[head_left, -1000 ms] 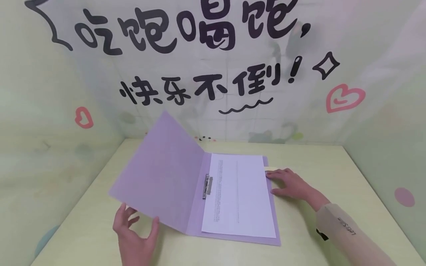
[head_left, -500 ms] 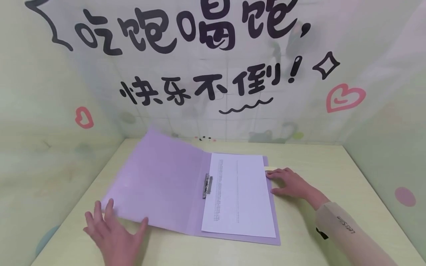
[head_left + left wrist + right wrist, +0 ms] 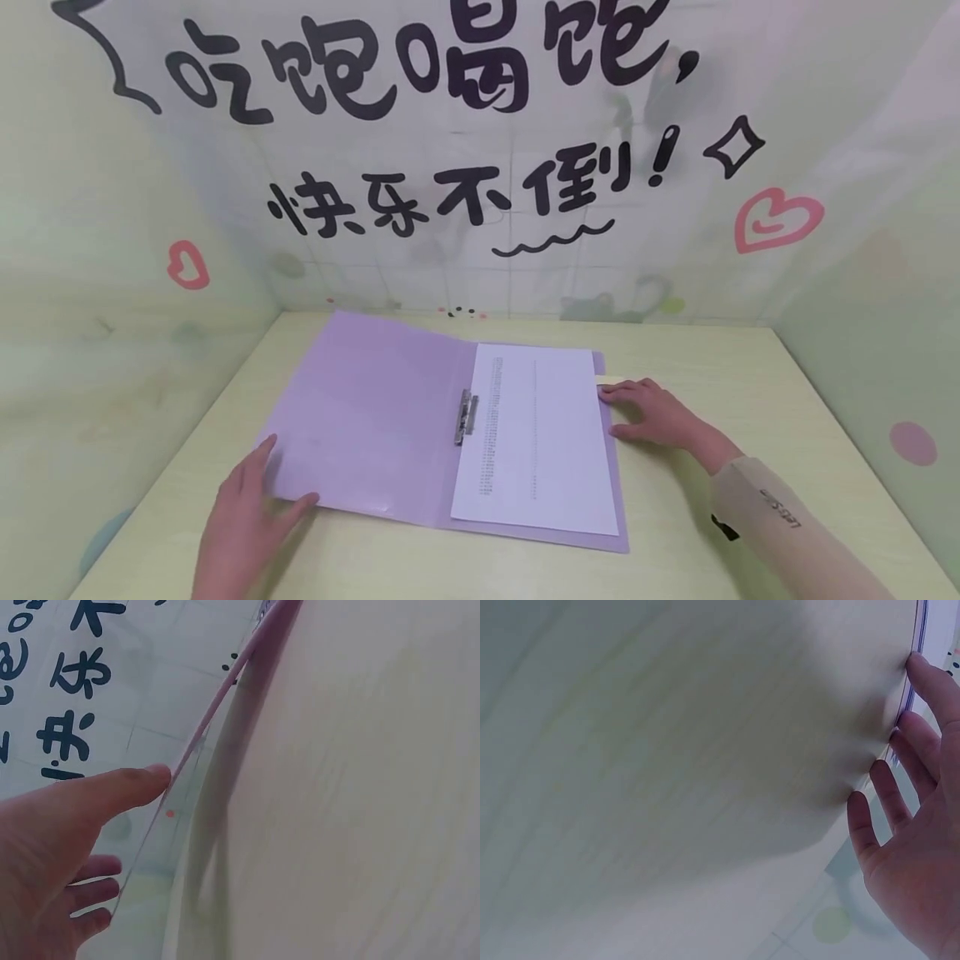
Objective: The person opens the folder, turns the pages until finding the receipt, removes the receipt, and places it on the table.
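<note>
A light purple folder point(image 3: 367, 417) lies spread wide on the table, its cover to the left. White printed sheets point(image 3: 540, 442) rest on its right half, beside a metal clip point(image 3: 466, 417) near the spine. My left hand point(image 3: 243, 517) touches the cover's near left corner, thumb on the bottom edge and fingers at the left edge. Seen side-on in the left wrist view, the cover point(image 3: 217, 697) slants a little above the tabletop. My right hand point(image 3: 660, 417) rests at the folder's right edge, with its fingertips point(image 3: 915, 664) against that edge in the right wrist view.
The pale wooden table point(image 3: 525, 575) is enclosed by printed wall sheets point(image 3: 420, 275) at the back and both sides. A small pale yellow tab point(image 3: 609, 380) sticks out at the folder's right edge, near my right fingers. A black piece point(image 3: 724, 527) hangs under the right sleeve.
The folder's cover has swung down to the left from a steep tilt to almost flat. My left hand has moved left and down with it. My right hand has stayed in place.
</note>
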A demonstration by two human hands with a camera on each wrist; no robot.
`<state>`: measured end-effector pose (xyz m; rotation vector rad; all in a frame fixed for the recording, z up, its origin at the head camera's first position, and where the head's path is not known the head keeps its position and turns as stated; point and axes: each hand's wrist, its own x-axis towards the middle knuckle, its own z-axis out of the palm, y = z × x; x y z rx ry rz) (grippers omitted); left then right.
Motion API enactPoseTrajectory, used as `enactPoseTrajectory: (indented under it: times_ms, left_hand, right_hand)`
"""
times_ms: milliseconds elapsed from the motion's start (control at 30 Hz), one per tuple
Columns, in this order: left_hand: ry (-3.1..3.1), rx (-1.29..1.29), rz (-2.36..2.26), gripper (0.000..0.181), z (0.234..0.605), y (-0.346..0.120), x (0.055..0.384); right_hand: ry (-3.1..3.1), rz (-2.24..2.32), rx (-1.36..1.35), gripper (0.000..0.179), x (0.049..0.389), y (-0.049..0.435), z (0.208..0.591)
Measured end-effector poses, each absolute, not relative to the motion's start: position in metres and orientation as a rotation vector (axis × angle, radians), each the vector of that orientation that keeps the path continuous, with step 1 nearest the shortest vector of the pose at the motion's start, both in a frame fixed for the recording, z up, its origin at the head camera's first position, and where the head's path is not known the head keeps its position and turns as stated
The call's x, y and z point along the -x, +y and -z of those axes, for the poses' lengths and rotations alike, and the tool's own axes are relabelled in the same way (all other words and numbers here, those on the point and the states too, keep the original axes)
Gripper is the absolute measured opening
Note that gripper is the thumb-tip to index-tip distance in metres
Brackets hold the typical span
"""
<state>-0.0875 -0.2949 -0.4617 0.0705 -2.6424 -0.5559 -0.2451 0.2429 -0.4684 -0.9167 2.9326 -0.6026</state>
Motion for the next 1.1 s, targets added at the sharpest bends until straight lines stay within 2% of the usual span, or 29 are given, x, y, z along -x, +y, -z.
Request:
enactPoseTrajectory:
  times_ms: [267, 533, 767, 1100]
  left_hand:
    - [-2.876, 0.104, 0.496, 0.079, 0.46, -0.322, 0.09]
    - [-3.039, 0.087, 0.469, 0.069, 0.464, -0.325, 0.092]
    - [-2.928, 0.093, 0.468, 0.046, 0.467, -0.329, 0.089]
    - [-2.875, 0.153, 0.479, 0.053, 0.469, -0.342, 0.095]
  right_hand:
    - [2.922, 0.575, 0.912, 0.056, 0.245, 0.241, 0.468]
    - [2.913, 0.573, 0.907, 0.056, 0.245, 0.242, 0.465]
    - [2.896, 0.569, 0.93, 0.055, 0.247, 0.24, 0.462]
    - [2.904, 0.574, 0.945, 0.056, 0.248, 0.241, 0.465]
